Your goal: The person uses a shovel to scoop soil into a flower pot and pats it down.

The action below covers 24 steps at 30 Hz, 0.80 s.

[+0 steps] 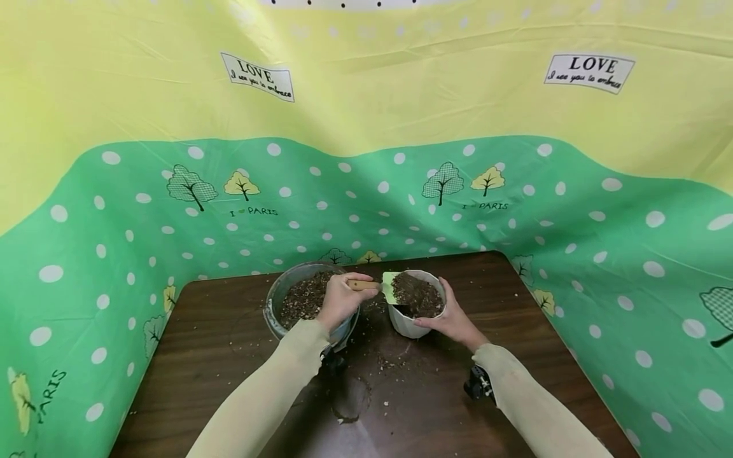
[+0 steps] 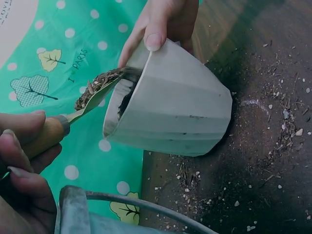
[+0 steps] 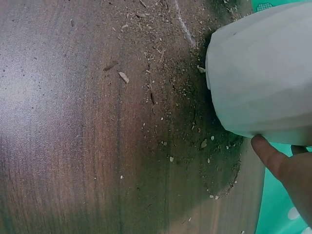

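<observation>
My left hand (image 1: 338, 301) grips the wooden handle of a small trowel (image 1: 362, 285). Its pale green blade, heaped with dark potting soil (image 2: 100, 86), tips over the rim of a white faceted plant pot (image 1: 408, 326). Some soil blurs as it falls off the blade's end in the left wrist view. Around the pot's right side my right hand (image 1: 453, 320) holds it, thumb at the near rim. In the right wrist view a fingertip of that hand presses the pot's wall (image 3: 263, 78). From above, soil shows inside the pot up near its rim.
Left of the pot stands a round grey bucket (image 1: 272, 304) of soil, under my left wrist. Crumbs of soil and pale grit lie scattered over the brown wooden table (image 1: 424, 388). A green and yellow printed curtain (image 1: 355, 210) hangs close behind and on both sides.
</observation>
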Each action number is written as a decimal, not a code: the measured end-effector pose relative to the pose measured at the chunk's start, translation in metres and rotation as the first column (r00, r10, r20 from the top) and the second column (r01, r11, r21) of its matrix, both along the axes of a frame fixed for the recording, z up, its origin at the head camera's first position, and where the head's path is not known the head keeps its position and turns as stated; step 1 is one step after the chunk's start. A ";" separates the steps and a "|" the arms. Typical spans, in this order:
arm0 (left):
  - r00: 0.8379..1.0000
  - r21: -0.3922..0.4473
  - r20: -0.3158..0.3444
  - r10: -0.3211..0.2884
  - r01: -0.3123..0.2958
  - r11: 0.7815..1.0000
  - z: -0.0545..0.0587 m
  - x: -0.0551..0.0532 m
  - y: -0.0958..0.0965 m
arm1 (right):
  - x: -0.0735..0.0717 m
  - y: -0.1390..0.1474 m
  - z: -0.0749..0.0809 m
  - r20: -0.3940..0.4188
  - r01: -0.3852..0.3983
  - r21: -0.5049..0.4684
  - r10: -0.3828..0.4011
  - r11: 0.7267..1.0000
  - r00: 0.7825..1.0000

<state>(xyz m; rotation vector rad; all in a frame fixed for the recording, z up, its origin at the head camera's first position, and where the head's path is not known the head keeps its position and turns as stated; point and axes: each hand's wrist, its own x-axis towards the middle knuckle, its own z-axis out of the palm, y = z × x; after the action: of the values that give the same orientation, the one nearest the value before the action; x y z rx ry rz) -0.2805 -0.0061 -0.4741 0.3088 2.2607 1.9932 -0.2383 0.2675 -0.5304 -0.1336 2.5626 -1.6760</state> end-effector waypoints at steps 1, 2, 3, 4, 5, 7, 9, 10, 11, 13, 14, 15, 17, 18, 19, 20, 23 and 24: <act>1.000 -0.009 0.003 -0.003 0.003 1.000 0.000 0.000 0.001 | -0.003 0.002 -0.006 -0.006 0.003 0.001 -0.003 1.000 1.000; 1.000 -0.021 0.004 -0.007 0.008 1.000 0.001 0.000 0.002 | -0.005 0.003 -0.012 -0.012 0.006 0.001 -0.006 1.000 1.000; 1.000 -0.033 0.008 -0.011 0.012 0.999 0.001 0.001 0.004 | -0.008 0.005 -0.017 -0.019 0.007 0.002 -0.007 1.000 1.000; 1.000 -0.048 0.010 -0.014 0.015 0.999 0.002 0.001 0.005 | -0.010 0.006 -0.023 -0.027 0.011 0.006 -0.011 1.000 1.000; 1.000 -0.066 0.010 -0.016 0.016 0.998 0.003 0.002 0.007 | -0.012 0.008 -0.028 -0.035 0.014 0.009 -0.014 1.000 0.999; 1.000 -0.094 0.015 -0.022 0.024 0.995 0.005 0.003 0.010 | -0.013 0.007 -0.029 -0.032 0.020 0.009 -0.020 1.000 0.999; 0.999 -0.105 0.012 -0.031 0.032 0.994 0.006 0.003 0.013 | -0.013 0.007 -0.029 -0.033 0.023 0.016 -0.022 1.000 0.999; 0.999 -0.104 0.004 -0.035 0.035 0.994 0.006 0.003 0.015 | -0.013 0.007 -0.030 -0.035 0.027 0.020 -0.026 0.999 0.999; 0.999 -0.104 0.001 -0.038 0.038 0.994 0.005 0.002 0.016 | -0.012 0.007 -0.030 -0.035 0.030 0.023 -0.029 0.999 0.999; 0.999 -0.099 -0.015 -0.039 0.037 0.994 0.004 0.000 0.019 | -0.012 0.006 -0.030 -0.039 0.031 0.031 -0.030 0.999 0.999; 0.999 -0.100 -0.030 -0.035 0.032 0.994 0.004 -0.001 0.020 | -0.011 0.006 -0.030 -0.042 0.031 0.034 -0.029 0.999 0.999; 0.999 -0.105 -0.047 -0.027 0.021 0.994 0.003 -0.002 0.021 | -0.011 0.006 -0.030 -0.044 0.032 0.035 -0.030 0.999 0.999; 0.996 -0.136 -0.089 0.004 -0.016 0.991 0.003 -0.004 0.023 | -0.011 0.006 -0.030 -0.047 0.028 0.035 -0.026 0.999 0.999; 0.993 -0.158 -0.115 0.025 -0.043 0.987 0.002 -0.005 0.023 | -0.011 0.006 -0.030 -0.049 0.027 0.034 -0.025 0.999 0.998; 0.989 -0.184 -0.141 0.048 -0.074 0.980 0.002 -0.006 0.023 | -0.011 0.006 -0.030 -0.051 0.026 0.033 -0.025 0.999 0.998; 0.984 -0.211 -0.161 0.071 -0.105 0.972 0.002 -0.007 0.024 | -0.011 0.006 -0.030 -0.051 0.026 0.032 -0.024 0.999 0.998; 0.975 -0.251 -0.194 0.107 -0.155 0.956 0.001 -0.008 0.023 | -0.012 0.007 -0.030 -0.050 0.029 0.040 -0.027 0.999 0.998; 0.976 -0.246 -0.192 0.101 -0.148 0.958 0.001 -0.007 0.024 | -0.012 0.008 -0.030 -0.049 0.031 0.044 -0.029 0.999 0.998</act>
<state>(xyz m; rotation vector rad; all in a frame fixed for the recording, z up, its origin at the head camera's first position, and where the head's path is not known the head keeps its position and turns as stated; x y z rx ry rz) -0.2879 0.0177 -0.4736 0.3371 2.6795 1.7548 -0.2504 0.2754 -0.5603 -0.1345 2.6479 -1.6440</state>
